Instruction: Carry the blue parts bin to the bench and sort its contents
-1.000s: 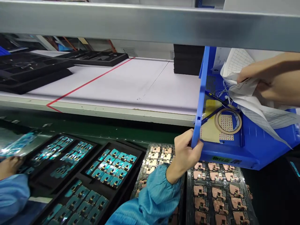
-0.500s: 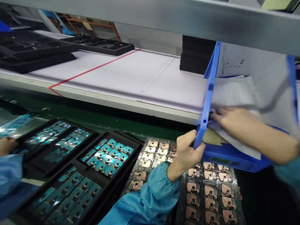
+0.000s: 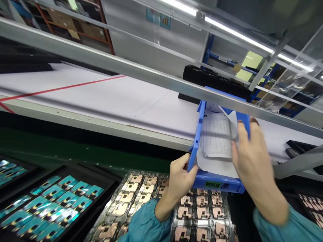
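A blue plastic bin (image 3: 215, 184) sits on the edge of the white shelf (image 3: 121, 97), filled with white gridded sheets (image 3: 217, 139). My left hand (image 3: 180, 178) grips the bin's near left corner. My right hand (image 3: 248, 158) is flat inside the bin, its fingers spread on the sheets and reaching toward the far wall. Both arms wear teal sleeves.
Trays of copper-coloured parts (image 3: 196, 208) lie below the bin. Black trays of teal parts (image 3: 63, 198) fill the lower left. A grey metal rail (image 3: 141, 75) crosses above the shelf. Black trays (image 3: 214, 80) are stacked behind the bin.
The view has tilted up and shifted right. My right hand moved from the bin's left side to the top of the sheets. The other person's sleeve at left is out of view.
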Action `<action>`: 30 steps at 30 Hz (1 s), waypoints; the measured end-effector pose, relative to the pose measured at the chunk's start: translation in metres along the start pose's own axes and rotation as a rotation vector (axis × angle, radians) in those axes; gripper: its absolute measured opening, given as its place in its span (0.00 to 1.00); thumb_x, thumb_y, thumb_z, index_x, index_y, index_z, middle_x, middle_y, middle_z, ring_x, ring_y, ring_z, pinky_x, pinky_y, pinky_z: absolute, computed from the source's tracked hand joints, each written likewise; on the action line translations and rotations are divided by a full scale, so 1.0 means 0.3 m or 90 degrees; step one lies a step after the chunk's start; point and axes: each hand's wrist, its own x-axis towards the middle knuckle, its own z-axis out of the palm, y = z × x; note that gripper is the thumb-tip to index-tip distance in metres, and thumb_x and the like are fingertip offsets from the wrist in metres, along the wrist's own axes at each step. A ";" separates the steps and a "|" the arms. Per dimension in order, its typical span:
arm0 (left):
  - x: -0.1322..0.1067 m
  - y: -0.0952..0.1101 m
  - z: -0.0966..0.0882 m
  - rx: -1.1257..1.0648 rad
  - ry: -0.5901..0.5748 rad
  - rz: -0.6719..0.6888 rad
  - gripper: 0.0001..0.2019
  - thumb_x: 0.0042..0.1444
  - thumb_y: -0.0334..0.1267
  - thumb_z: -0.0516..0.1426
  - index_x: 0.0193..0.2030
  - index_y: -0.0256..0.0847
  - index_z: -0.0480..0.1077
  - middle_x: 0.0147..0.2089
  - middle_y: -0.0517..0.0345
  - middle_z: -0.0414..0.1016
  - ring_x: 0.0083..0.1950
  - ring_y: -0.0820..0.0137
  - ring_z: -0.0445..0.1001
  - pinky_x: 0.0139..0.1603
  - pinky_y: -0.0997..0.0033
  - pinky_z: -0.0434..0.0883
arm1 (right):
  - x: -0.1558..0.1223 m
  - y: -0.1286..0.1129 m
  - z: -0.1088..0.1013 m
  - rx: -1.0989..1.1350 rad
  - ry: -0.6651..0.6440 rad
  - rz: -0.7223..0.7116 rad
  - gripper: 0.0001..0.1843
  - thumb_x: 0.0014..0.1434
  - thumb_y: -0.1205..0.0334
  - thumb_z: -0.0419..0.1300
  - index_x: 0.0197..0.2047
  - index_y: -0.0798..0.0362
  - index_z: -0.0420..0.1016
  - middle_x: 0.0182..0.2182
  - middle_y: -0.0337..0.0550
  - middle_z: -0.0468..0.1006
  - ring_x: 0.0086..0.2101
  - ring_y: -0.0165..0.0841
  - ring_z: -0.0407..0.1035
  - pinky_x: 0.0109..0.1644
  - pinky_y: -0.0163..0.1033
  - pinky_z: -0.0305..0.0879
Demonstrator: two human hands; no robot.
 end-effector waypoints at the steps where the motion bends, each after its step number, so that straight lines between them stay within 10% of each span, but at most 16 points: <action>1: -0.008 0.000 0.001 0.011 -0.005 -0.015 0.12 0.53 0.30 0.54 0.22 0.38 0.56 0.21 0.67 0.53 0.22 0.78 0.53 0.23 0.78 0.54 | 0.022 -0.009 0.041 -0.045 -0.043 0.028 0.29 0.62 0.76 0.50 0.66 0.70 0.55 0.64 0.72 0.53 0.64 0.57 0.52 0.62 0.57 0.62; 8: -0.054 -0.010 0.018 0.043 -0.010 -0.022 0.09 0.56 0.32 0.53 0.25 0.37 0.61 0.21 0.65 0.57 0.22 0.77 0.56 0.23 0.78 0.57 | 0.057 -0.125 0.104 0.138 -0.467 -0.033 0.17 0.62 0.73 0.50 0.51 0.59 0.74 0.52 0.56 0.71 0.50 0.47 0.69 0.53 0.52 0.69; 11: -0.066 -0.014 0.023 0.049 -0.011 -0.009 0.10 0.58 0.33 0.52 0.25 0.38 0.61 0.21 0.65 0.56 0.22 0.77 0.55 0.23 0.78 0.56 | 0.051 -0.057 0.113 0.177 -0.411 -0.012 0.16 0.64 0.60 0.56 0.53 0.54 0.74 0.58 0.53 0.68 0.56 0.46 0.66 0.58 0.48 0.67; 16: -0.084 0.000 0.028 0.038 -0.023 0.047 0.13 0.57 0.30 0.53 0.22 0.39 0.55 0.20 0.66 0.51 0.20 0.78 0.53 0.21 0.78 0.54 | 0.030 0.026 0.279 0.083 -0.331 0.203 0.30 0.67 0.60 0.51 0.65 0.73 0.58 0.64 0.77 0.51 0.62 0.56 0.55 0.61 0.50 0.60; 20: -0.105 0.014 0.029 0.031 -0.013 0.032 0.14 0.56 0.31 0.53 0.21 0.39 0.54 0.20 0.66 0.50 0.20 0.77 0.51 0.21 0.77 0.53 | -0.022 -0.045 0.356 0.128 -0.351 0.207 0.40 0.65 0.42 0.52 0.69 0.63 0.55 0.67 0.64 0.52 0.64 0.64 0.47 0.65 0.62 0.50; 26: -0.122 -0.003 0.026 0.083 0.001 -0.028 0.10 0.54 0.34 0.54 0.23 0.38 0.61 0.21 0.66 0.54 0.22 0.76 0.55 0.24 0.78 0.57 | -0.047 -0.156 0.313 0.236 -0.321 0.151 0.36 0.63 0.44 0.54 0.68 0.56 0.58 0.68 0.58 0.51 0.61 0.70 0.49 0.58 0.72 0.54; 30: -0.122 0.026 0.008 0.112 0.046 -0.059 0.08 0.46 0.39 0.57 0.21 0.38 0.66 0.17 0.67 0.58 0.19 0.76 0.57 0.20 0.80 0.56 | -0.072 -0.152 0.219 0.214 -0.305 0.067 0.30 0.64 0.50 0.54 0.64 0.57 0.61 0.61 0.58 0.62 0.59 0.53 0.57 0.62 0.58 0.57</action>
